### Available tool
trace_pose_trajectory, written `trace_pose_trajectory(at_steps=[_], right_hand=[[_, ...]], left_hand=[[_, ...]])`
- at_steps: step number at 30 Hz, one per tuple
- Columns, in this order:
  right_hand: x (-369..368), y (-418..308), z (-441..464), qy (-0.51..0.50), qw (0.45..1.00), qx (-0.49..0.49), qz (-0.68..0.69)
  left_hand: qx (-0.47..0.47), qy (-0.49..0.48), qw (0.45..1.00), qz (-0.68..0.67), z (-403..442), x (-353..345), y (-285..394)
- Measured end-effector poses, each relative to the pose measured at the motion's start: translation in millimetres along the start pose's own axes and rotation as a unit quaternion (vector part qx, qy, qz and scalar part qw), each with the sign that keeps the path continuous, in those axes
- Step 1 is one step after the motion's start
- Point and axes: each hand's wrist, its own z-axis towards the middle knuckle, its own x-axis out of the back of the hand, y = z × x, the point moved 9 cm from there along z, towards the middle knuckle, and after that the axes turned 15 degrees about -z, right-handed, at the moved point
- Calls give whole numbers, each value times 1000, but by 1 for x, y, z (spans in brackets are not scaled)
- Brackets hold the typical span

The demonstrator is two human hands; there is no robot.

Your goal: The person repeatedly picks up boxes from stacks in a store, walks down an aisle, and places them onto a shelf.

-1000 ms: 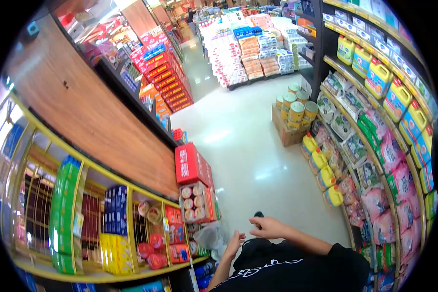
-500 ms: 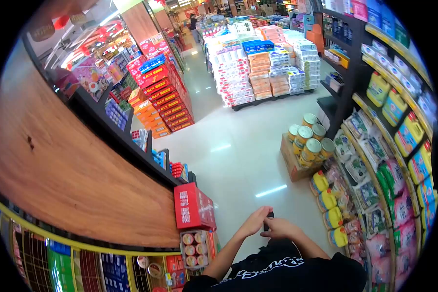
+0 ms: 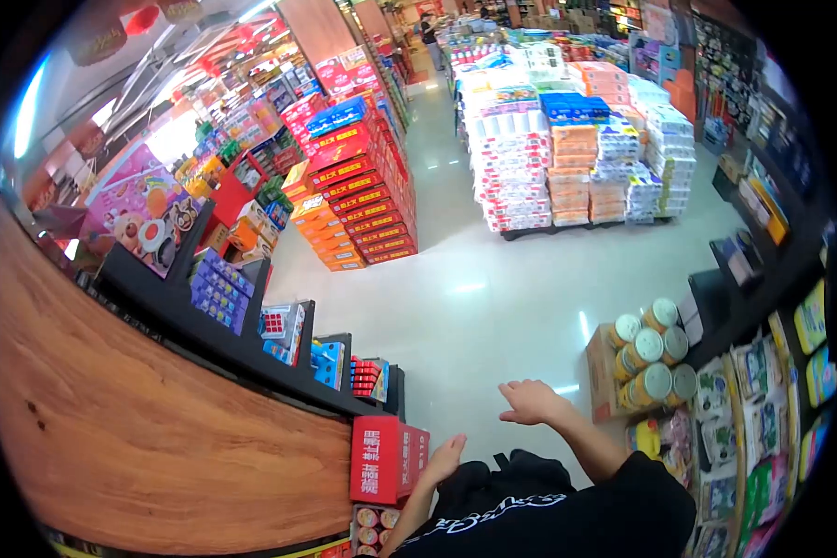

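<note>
Though palms are mostly hidden, both hands [image 3: 533, 404] [image 3: 445, 459] look loosely uncurled, seemingly empty.

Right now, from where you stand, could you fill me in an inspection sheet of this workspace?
Surface: glossy pale floor, reflecting ceiling lights.
Job's things: red box with white lettering, nearest the left hand; contents hidden.
Clutter: cardboard carton with pale-lidded yellow tins, on the floor to the right.
Grippers: two bare hands, apart; left and right hand both open, no item seen in either.
Cables: nothing seen.
Surroundings: shop aisle; stacked red cartons, plastic-wrapped packs, a distant person.
</note>
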Motion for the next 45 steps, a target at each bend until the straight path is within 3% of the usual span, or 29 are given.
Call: trace_pose_trajectory(at_steps=[1,5,8,11,13,17,20,23,26,28,31,35,41,45], right_hand=[[13,4,21,-4,1000,18,-7],[37,20,110,81,988,109,80],[25,46,177,-18,998,65,-5],[24,79,233,-129,991,24,-16],[41,103,261,-166,986,4,1],[117,152,334,-24,999,-33,35],[169,170,378,-82,988,-123,-42],[169,185,442,-59,995,-60,47],[186,192,500,-102,991,-31,84],[176,212,544,-142,985,-35,86],[181,261,620,-137,989,-42,46],[248,309,721,-96,994,-52,-3],[360,315,859,-11,999,46,0],[392,297,926,-9,982,163,96]], left_hand=[[-22,15,999,-43,29,11,-20],[7,21,984,-178,90,49,0],[32,84,969,-229,148,89,-4],[62,28,983,-169,238,130,-24],[40,-1,992,-122,274,164,33],[-67,7,996,-56,397,242,131],[-164,47,985,15,458,285,226],[-182,16,974,-137,490,307,308],[-164,-30,974,-152,546,317,326],[-98,-58,991,-73,574,321,327],[-57,-98,993,-33,632,334,320],[-22,-137,989,-42,703,376,296],[16,55,998,-31,793,492,306],[-11,122,981,-149,844,547,315]])
